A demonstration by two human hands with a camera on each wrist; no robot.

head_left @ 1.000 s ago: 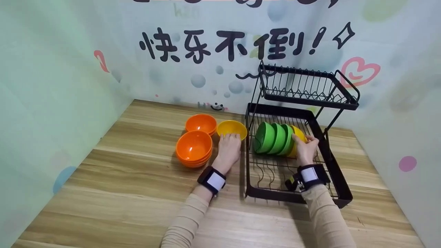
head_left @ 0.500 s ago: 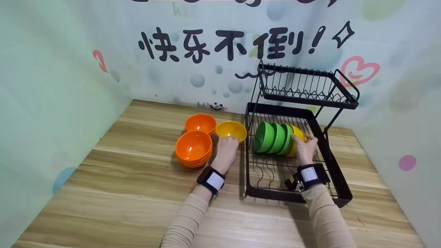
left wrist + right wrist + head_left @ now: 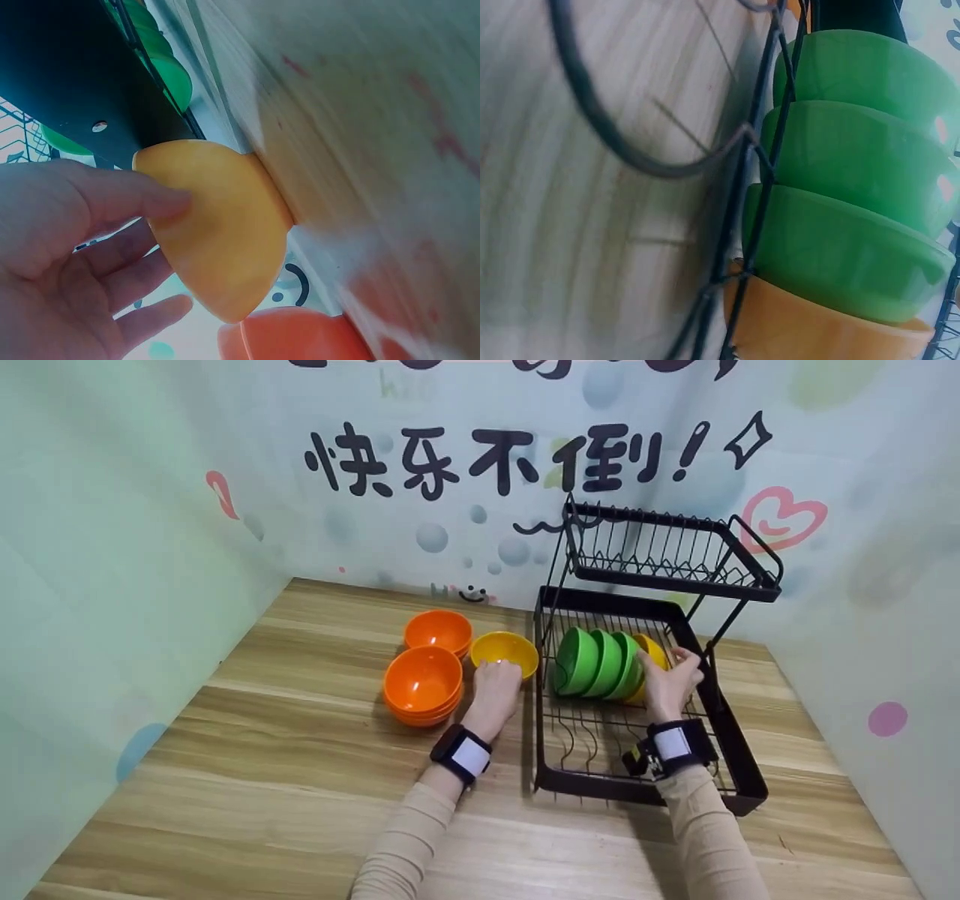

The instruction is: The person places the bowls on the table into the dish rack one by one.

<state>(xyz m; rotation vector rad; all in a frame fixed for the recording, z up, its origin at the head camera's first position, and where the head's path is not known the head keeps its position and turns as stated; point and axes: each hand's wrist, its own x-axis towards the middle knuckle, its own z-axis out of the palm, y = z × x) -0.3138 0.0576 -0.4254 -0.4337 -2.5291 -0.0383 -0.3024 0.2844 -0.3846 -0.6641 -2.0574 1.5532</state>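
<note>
A yellow bowl point(image 3: 504, 651) sits on the table just left of the dish rack. My left hand point(image 3: 495, 697) pinches its near rim; in the left wrist view the thumb point(image 3: 161, 202) presses the bowl's outside, with the other fingers behind. Another yellow bowl point(image 3: 651, 649) stands on edge in the rack, right of several green bowls point(image 3: 577, 661) lined up the same way. My right hand point(image 3: 669, 690) is beside this racked yellow bowl, its thumb close to the rim and its fingers spread off to the right. The right wrist view shows the bowls but no fingers.
The black two-tier dish rack point(image 3: 541, 720) stands at the right, its upper shelf point(image 3: 675, 581) over the back. Two stacks of orange bowls, a front stack point(image 3: 422, 682) and a rear one point(image 3: 437, 630), stand left of the yellow bowl. A printed curtain point(image 3: 420, 532) hangs behind.
My left hand has drawn the yellow bowl slightly nearer. My right hand's fingers have come away from the racked yellow bowl and moved a little right. The green bowls keep their places.
</note>
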